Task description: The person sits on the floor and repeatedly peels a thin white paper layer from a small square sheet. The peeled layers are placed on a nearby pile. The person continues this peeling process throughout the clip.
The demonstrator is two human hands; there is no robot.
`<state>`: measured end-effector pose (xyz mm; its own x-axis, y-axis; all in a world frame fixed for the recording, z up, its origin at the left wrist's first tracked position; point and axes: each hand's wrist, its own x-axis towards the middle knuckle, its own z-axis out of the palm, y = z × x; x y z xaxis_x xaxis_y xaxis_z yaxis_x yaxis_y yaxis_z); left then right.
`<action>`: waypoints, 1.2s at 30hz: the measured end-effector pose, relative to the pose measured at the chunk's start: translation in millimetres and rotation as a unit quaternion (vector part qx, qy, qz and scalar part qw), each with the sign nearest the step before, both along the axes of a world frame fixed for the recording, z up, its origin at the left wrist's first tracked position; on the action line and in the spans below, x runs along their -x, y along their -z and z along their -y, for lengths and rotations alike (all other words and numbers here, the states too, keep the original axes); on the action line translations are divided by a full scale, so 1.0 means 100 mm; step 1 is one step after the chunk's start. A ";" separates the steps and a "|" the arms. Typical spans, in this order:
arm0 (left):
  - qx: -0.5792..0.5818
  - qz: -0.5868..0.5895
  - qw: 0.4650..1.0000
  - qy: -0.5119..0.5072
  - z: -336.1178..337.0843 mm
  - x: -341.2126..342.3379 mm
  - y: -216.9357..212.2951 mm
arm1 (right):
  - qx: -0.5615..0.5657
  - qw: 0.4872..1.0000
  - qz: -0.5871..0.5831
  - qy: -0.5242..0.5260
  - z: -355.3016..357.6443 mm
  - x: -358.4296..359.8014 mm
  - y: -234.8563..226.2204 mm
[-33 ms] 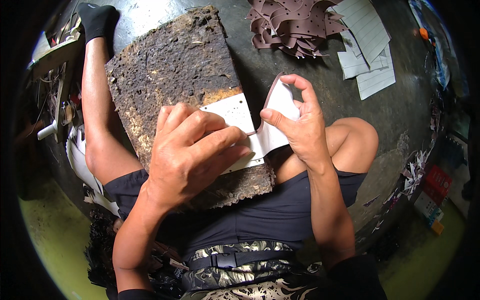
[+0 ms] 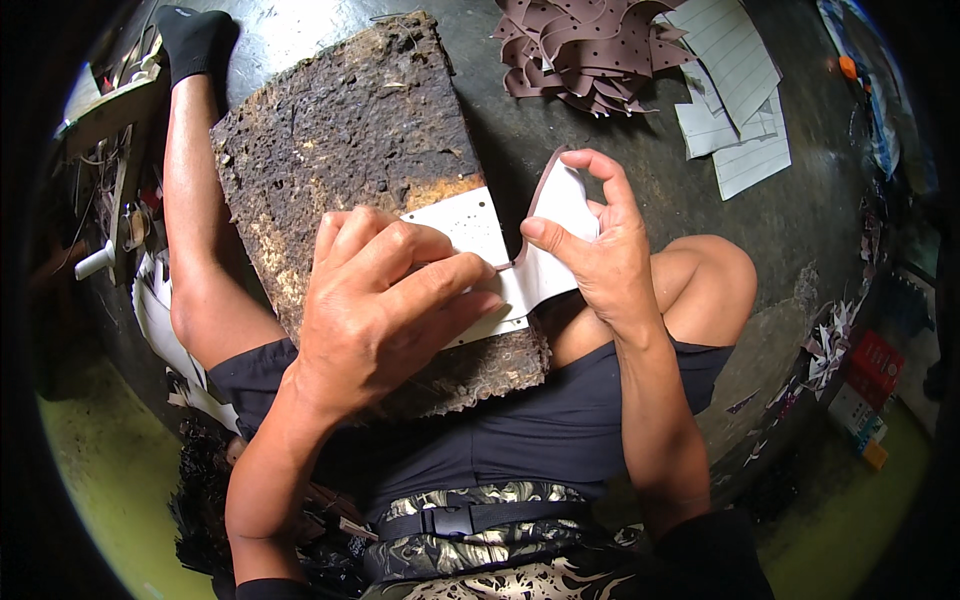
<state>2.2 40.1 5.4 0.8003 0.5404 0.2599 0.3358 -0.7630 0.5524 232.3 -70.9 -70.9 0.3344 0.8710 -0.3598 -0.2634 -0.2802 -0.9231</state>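
A rough, pitted brown board rests across my lap and left leg. A white cut-out sheet piece with small punched holes lies on its near edge. My left hand presses flat on that piece, fingers together. My right hand pinches the piece's right end between thumb and fingers and bends it upward, showing a brown underside at the curled edge.
A heap of brown perforated cut pieces lies at the top on the grey floor. White lined paper sheets lie to its right. Tools and clutter sit at the left, scraps and small boxes at the right.
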 end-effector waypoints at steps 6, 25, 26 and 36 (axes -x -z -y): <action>0.003 0.000 1.000 -0.004 -0.01 0.00 0.00 | 0.013 1.000 0.009 0.012 0.00 -0.02 0.02; -0.018 0.017 0.999 -0.022 0.03 -0.02 0.08 | 0.038 0.997 0.059 0.017 0.06 -0.11 0.17; -0.023 0.018 0.999 -0.025 0.04 -0.03 0.08 | 0.040 0.997 0.071 0.011 0.06 -0.11 0.16; -0.046 0.043 0.996 -0.056 0.11 -0.05 0.13 | 0.050 0.996 0.079 0.015 0.08 -0.13 0.14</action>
<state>7.3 29.6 -7.9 0.7096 0.5951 0.3773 0.3761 -0.7727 0.5113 245.1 -79.3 -84.9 0.4196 0.8224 -0.3842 -0.1265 -0.3661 -0.9219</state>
